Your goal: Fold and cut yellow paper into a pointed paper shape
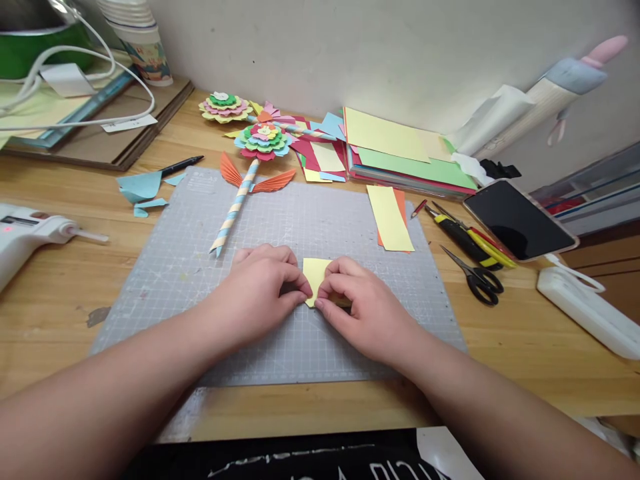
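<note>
The left hand (pixel 267 280) and right hand (pixel 367 307) pinch a small pale-yellow paper piece (pixel 313 272), straight-topped and partly covered, well inside the front edge of a grey gridded cutting mat (pixel 260 360).

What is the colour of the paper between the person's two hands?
Pale yellow. The paper shows best in the head view, the only one.

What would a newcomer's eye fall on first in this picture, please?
Probably the colourful layered paper flower, its striped stem lying on the grey mat, left of centre. Next, the left hand and right hand, together holding a small yellow paper near the mat's middle. Black-handled scissors lie off the mat's right edge.
</note>
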Motion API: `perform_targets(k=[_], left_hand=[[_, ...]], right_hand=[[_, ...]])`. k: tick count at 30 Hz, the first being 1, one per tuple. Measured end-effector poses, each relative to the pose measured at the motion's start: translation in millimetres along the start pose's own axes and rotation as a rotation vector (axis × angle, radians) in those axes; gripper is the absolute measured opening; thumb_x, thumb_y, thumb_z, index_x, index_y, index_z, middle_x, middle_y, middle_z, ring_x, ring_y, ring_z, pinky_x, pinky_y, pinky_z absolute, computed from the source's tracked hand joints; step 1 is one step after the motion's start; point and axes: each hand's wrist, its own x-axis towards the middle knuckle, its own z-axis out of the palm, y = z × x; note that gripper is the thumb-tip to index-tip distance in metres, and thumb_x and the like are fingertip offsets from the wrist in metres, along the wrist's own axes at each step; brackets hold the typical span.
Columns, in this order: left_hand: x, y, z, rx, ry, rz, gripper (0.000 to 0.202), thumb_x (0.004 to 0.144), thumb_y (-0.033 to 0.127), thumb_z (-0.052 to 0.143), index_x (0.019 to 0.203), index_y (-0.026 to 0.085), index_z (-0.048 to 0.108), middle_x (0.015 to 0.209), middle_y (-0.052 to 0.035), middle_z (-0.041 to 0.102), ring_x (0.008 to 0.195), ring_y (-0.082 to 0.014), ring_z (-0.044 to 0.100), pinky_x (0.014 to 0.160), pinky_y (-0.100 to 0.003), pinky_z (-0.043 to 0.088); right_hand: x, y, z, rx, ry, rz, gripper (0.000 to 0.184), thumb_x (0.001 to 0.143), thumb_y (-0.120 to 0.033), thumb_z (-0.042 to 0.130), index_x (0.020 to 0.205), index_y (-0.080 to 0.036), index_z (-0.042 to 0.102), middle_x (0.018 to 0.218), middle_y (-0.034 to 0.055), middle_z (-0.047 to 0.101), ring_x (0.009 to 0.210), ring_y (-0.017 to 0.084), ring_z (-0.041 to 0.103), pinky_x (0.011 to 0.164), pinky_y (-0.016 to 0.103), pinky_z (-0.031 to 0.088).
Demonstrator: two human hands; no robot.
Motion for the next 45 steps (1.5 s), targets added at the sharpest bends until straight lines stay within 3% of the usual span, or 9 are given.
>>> perform_targets(k=[13, 20, 31, 45], left_hand=[[-1.6, 1.0, 1.4, 0.0, 0.011, 0.001, 0.012, 0.082, 0.024, 0.061, 0.079, 0.028, 0.072, 0.086, 0.0011, 0.064, 0.094, -0.0223, 0.055, 0.085, -0.042, 0.03], [-2.0, 0.5, 0.6, 0.013, 0.001, 0.018, 0.011, 0.082, 0.027, 0.062, 0.081, 0.028, 0.072, 0.087, 0.0006, 0.064, 0.095, -0.0224, 0.055, 0.084, -0.042, 0.031], [-0.2, 1.0, 0.4, 0.008, 0.009, 0.014, 0.01, 0.081, 0.026, 0.063, 0.079, 0.028, 0.073, 0.088, 0.0006, 0.065, 0.095, -0.0229, 0.056, 0.084, -0.042, 0.031], [-0.8, -0.1, 2.2, 0.03, 0.023, 0.023, 0.012, 0.082, 0.027, 0.059, 0.08, 0.027, 0.071, 0.087, 0.0001, 0.064, 0.094, -0.0223, 0.054, 0.084, -0.041, 0.031]], right_hand=[[6.4, -4.8, 0.5, -0.043, -0.029, 0.0, 0.015, 0.078, -0.007, 0.055, 0.072, -0.021, 0.051, 0.086, 0.001, 0.055, 0.076, 0.016, 0.05, 0.066, 0.03, 0.037], [6.9, -0.4, -2.9, -0.007, -0.05, -0.03, 0.011, 0.085, -0.012, 0.058, 0.082, -0.021, 0.054, 0.092, 0.0007, 0.056, 0.082, 0.016, 0.051, 0.068, 0.03, 0.037], [6.8, -3.3, -1.2, -0.004, -0.059, 0.001, 0.011, 0.085, -0.016, 0.063, 0.078, -0.021, 0.057, 0.096, 0.0014, 0.057, 0.086, 0.017, 0.053, 0.075, 0.033, 0.038], [14.7, -5.0, -4.8, -0.048, -0.095, 0.014, 0.023, 0.082, -0.014, 0.065, 0.074, -0.021, 0.045, 0.092, -0.0007, 0.052, 0.078, 0.015, 0.05, 0.07, 0.03, 0.038]])
